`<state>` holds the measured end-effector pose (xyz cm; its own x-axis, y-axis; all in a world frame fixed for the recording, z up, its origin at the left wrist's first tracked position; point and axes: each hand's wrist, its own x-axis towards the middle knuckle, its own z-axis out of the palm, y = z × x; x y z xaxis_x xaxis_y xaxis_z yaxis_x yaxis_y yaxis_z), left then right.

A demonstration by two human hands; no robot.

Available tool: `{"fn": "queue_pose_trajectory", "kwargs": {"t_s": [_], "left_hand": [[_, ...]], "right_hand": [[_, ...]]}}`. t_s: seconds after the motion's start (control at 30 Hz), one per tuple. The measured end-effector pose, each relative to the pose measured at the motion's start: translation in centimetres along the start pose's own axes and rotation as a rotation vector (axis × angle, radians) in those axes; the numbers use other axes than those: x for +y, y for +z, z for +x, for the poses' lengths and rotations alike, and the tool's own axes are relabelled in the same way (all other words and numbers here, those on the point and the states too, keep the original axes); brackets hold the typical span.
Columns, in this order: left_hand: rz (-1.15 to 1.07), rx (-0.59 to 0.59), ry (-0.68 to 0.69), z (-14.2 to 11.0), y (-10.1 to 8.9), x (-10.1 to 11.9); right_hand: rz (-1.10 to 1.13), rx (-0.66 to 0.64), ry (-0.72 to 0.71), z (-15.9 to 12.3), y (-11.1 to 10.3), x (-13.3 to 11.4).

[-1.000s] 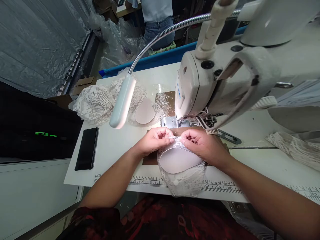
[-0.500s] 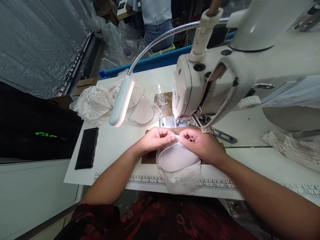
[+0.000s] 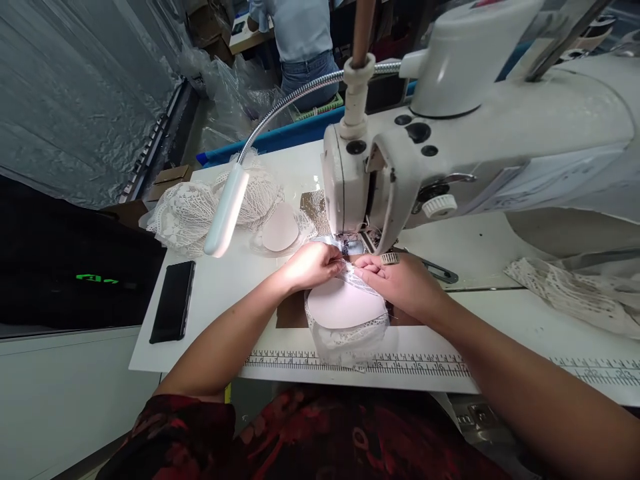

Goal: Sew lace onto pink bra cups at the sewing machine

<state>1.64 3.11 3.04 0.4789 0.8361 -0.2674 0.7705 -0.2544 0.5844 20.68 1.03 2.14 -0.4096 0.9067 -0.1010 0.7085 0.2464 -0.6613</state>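
A white lace bra cup [image 3: 345,307] with a smooth pad lies in front of the sewing machine [image 3: 350,180]. My left hand [image 3: 316,265] pinches its upper lace edge from the left, close to the presser foot [image 3: 345,248]. On the right, my right hand [image 3: 395,279] grips the same edge between thumb and fingers, just below the machine head. The lace between the two hands is close to the needle area; whether it lies under the foot I cannot tell. Below the pad, sheer lace hangs toward the ruler strip [image 3: 290,361] along the table's front.
Left of the machine lie more lace pieces [image 3: 185,213] and another padded cup [image 3: 280,228]. A lit lamp [image 3: 226,212] hangs above them on a bendable neck. A black phone [image 3: 173,301] rests at the left edge. More lace [image 3: 570,290] is at right. A person [image 3: 303,40] sits beyond.
Both hands have moved the bra cup forward, closer to the presser foot, and the hands are slightly further apart. The view has shifted, so the machine appears further left.
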Motion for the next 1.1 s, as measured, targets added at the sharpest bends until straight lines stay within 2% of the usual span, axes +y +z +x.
{"fn": "queue_pose_trajectory", "kwargs": {"t_s": [0.1, 0.2, 0.3, 0.43, 0.57, 0.73, 0.97, 1.03, 1.1], "left_hand": [[-0.005, -0.009, 0.010, 0.3, -0.3, -0.1], [-0.030, 0.010, 0.032, 0.3, -0.4, -0.2], [-0.039, 0.008, 0.034, 0.3, -0.5, -0.3], [-0.049, -0.016, 0.013, 0.4, -0.7, -0.2], [-0.058, -0.031, -0.020, 0.4, -0.9, 0.1], [-0.054, -0.025, -0.051, 0.4, -1.1, 0.4], [-0.030, -0.011, -0.051, 0.9, -1.4, -0.3], [0.030, 0.038, -0.073, 0.3, -1.9, -0.6], [0.131, 0.162, -0.099, -0.9, -2.2, -0.4]], "right_hand": [[-0.080, 0.060, -0.059, 0.0, -0.4, 0.6], [-0.169, 0.095, -0.221, -0.1, -0.4, 1.2], [-0.241, 0.086, -0.392, -0.1, -0.2, 1.5], [-0.362, 0.063, -0.488, 0.1, 0.2, 1.6], [-0.462, 0.073, -0.516, 0.2, 0.4, 1.8], [-0.459, 0.043, -0.518, 0.2, 0.3, 1.8], [-0.590, -0.066, -0.322, 0.0, 0.8, 0.5], [-0.616, -0.077, -0.303, -0.2, 0.9, 0.3], [-0.630, -0.069, -0.304, -0.3, 1.0, 0.1]]}}
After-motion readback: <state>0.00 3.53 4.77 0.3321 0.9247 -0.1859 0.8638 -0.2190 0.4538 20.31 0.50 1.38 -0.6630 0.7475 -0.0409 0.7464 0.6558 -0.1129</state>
